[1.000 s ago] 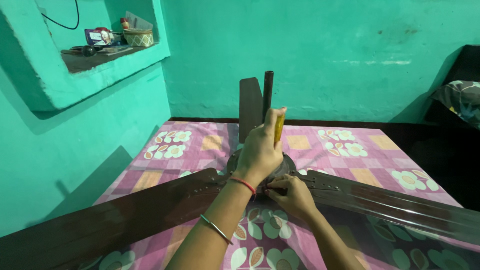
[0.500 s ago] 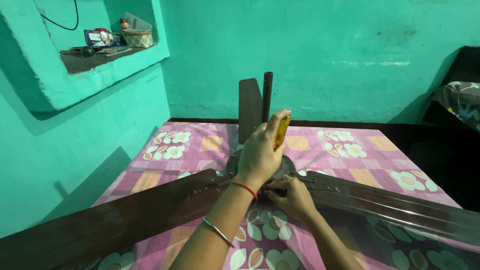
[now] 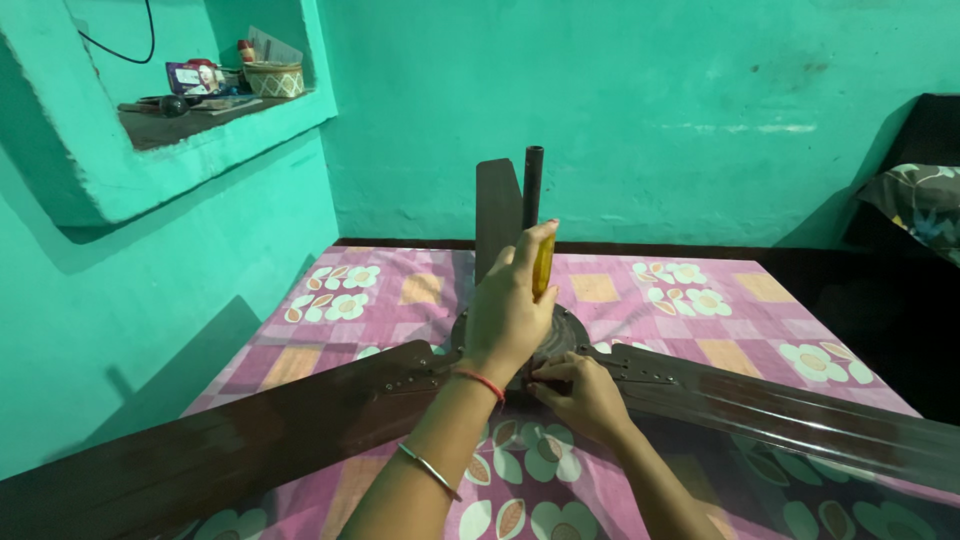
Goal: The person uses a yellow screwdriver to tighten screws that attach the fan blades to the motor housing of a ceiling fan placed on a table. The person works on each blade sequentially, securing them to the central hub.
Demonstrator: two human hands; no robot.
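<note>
Turquoise walls, a bed [image 3: 700,330] under a pink floral sheet, with a dark brown ceiling fan [image 3: 300,420] laid across it, downrod upright. Left hand [image 3: 510,310] clamped around a yellow-handled screwdriver [image 3: 543,268], held vertical over the fan's hub. Right hand [image 3: 585,395] pressed at the hub's near edge, fingers [image 3: 545,372] pinched together there, on what cannot be told. Blades seemingly all bolted on; judged mid-way through working a screw. Small woven basket [image 3: 274,78] on the wall niche [image 3: 200,115], contents hidden.
</note>
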